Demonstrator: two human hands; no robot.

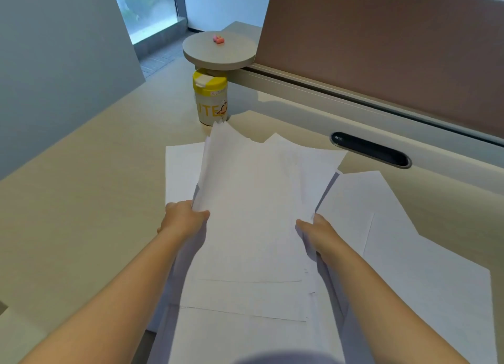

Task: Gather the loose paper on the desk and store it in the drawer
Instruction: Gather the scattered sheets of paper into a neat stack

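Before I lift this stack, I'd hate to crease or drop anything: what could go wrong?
The stack is fanned unevenly, with the left hand and right hand gripping only its side edges, so inner sheets could slide out. Its far corners almost reach the yellow-lidded bottle and might tip it. Loose sheets on the right could get left behind.

Surface (81, 173) — sheaf of paper (253, 213) at centre, overlapping loose sheets (395, 254) to its right. Canister (210, 99) behind the sheaf, under a round shelf (218, 53) bearing a small item (218, 39). Cable slot (371, 149) right of canister — before the partition (381, 50).
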